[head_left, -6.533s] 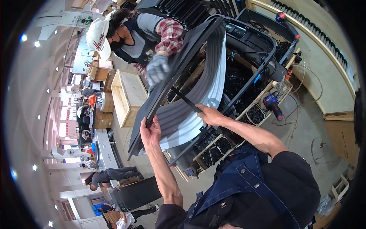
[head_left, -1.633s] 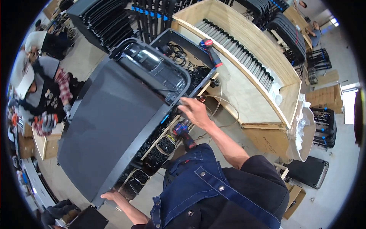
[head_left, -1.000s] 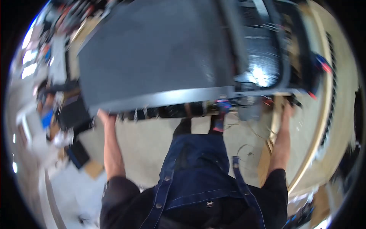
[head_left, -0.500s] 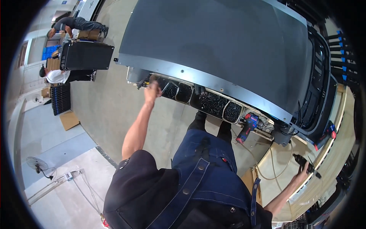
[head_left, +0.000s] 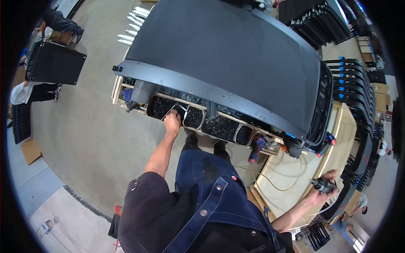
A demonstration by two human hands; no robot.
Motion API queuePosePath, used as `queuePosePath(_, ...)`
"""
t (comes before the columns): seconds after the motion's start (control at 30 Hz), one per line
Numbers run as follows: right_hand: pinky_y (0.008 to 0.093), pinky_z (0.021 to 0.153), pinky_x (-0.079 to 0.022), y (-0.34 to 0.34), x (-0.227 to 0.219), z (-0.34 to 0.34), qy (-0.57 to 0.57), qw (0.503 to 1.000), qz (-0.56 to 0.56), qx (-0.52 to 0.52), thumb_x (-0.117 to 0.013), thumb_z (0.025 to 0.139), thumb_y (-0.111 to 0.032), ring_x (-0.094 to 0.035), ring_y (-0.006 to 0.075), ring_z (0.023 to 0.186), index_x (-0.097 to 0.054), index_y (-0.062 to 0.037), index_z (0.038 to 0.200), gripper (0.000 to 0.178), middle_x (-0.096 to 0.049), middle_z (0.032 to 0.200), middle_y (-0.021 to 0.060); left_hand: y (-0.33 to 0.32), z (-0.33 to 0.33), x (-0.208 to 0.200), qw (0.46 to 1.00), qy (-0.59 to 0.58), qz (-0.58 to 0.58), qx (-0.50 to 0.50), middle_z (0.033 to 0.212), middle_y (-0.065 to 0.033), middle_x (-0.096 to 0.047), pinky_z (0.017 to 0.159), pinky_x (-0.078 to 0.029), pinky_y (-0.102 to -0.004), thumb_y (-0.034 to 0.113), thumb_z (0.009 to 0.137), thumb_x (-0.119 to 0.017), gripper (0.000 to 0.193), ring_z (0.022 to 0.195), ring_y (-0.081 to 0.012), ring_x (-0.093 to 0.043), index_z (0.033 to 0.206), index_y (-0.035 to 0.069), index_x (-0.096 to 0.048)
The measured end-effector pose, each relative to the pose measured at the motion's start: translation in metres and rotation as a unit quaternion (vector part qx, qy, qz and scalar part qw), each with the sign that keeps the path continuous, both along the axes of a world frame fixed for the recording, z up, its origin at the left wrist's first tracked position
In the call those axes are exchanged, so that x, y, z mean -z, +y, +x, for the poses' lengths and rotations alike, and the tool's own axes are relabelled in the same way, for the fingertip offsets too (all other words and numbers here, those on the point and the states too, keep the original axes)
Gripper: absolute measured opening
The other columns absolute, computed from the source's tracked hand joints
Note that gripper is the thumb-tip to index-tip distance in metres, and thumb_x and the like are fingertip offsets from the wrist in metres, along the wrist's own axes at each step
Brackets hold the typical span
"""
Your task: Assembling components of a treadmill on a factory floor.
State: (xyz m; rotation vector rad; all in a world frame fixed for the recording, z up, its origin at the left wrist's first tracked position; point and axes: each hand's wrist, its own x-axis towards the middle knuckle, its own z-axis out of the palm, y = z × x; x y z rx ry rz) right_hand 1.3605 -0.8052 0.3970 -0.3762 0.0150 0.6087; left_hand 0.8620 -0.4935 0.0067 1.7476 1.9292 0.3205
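Note:
My left hand (head_left: 172, 122) reaches into a row of bins under the near edge of a large dark grey panel (head_left: 228, 55). Its fingers curl together at the rim of a bin of small black screws (head_left: 194, 117); what they pinch is too small to make out. Out to the right, my right hand (head_left: 318, 197) is wrapped round a black power driver (head_left: 324, 185), whose thin tip points left. Another bin of black screws (head_left: 221, 127) stands further right in the row.
A blue and red cordless driver (head_left: 255, 149) hangs right of the bins. A hose (head_left: 274, 185) curves over a wooden bench (head_left: 291, 168). A person in a white shirt (head_left: 21, 93) and another person stand at a dark panel (head_left: 55, 63) on the far left. Black frames (head_left: 350, 80) stand right.
My view has shifted, showing more on the right. My left hand has moved right along the bins and reaches into one. My right hand still grips the driver, now turned with its tip leftward.

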Motion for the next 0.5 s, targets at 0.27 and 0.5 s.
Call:
queuePosePath(0.27, 0.0491, 0.097, -0.050, 0.147, 0.016, -0.121, -0.183, 0.967, -0.105, -0.145, -0.073, 0.094, -0.022, -0.062, 0.0249, 0.097, -0.046, -0.0015, 0.143, 0.059, -0.063, 0.124, 0.0171, -0.011, -0.036, -0.035, 0.948, -0.242, -0.183, -0.099, 0.092, -0.0159, -0.075, 0.079, -0.060, -0.0401, 0.008, 0.090, -0.063, 0.036, 0.083, -0.0254, -0.074, 0.124, 0.001, -0.068)
queuePosePath(0.5, 0.0488, 0.099, -0.054, 0.219, 0.025, -0.180, -0.202, 0.937, -0.129, -0.254, -0.069, 0.093, -0.018, -0.065, 0.0236, 0.098, -0.056, -0.0055, 0.132, 0.043, -0.063, 0.126, 0.0145, -0.057, 0.045, -0.200, 0.557, -0.741, -0.356, -0.118, 0.097, -0.0114, -0.072, 0.076, -0.063, -0.0345, 0.012, 0.097, -0.070, 0.023, 0.087, -0.0233, -0.073, 0.116, 0.002, -0.064)
